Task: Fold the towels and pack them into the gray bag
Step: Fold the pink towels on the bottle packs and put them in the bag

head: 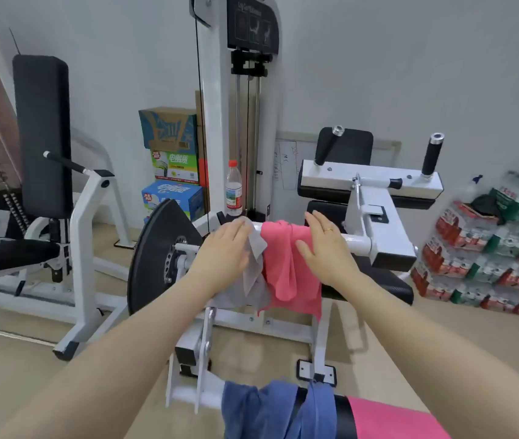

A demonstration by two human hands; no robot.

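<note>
Gray towel [253, 264] and pink towel [290, 264] draped side by side over white machine bar [354, 240]. Left hand [225, 248] laid flat on gray towel, fingers straight, nothing gripped; right hand [323, 245] flat against pink towel, likewise released. Gray bag not seen. Best done one towel at a time — top edge pinched, lifted clear of bar. Water bottle [234, 188] just behind — easily knocked. Blue towel [271, 410] hung on near roller.

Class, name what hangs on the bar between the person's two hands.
In the head view, a gray towel and a pink towel hang between the left hand and right hand.
</note>
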